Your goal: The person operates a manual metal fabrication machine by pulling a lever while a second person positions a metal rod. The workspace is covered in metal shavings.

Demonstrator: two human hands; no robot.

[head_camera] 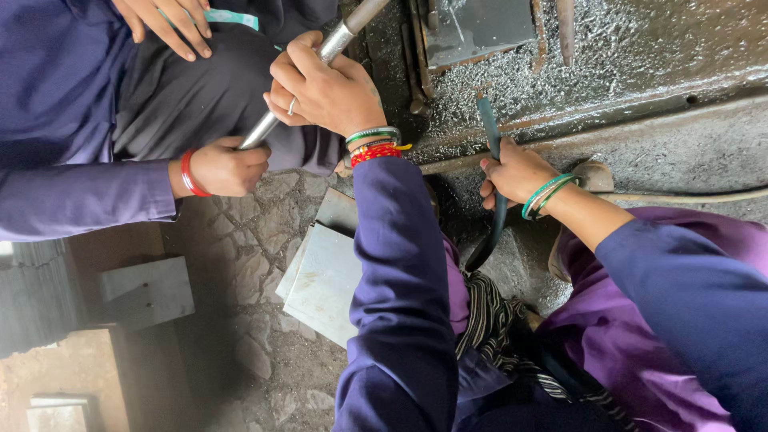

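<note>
Scene lit by soft, even daylight; no harsh shadows cast. Faint glare seen on metal rod [320, 68] and metal shavings [608, 48]. Lower left corner left dim. Focus kept sharp throughout.

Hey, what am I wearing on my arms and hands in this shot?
Both arms wear dark blue sleeves over purple cloth. The left hand has a ring on one finger, with green, dark and red bangles plus a yellow bit at the wrist. The right hand has green bangles at the wrist, its sleeve pushed up the forearm.
</note>
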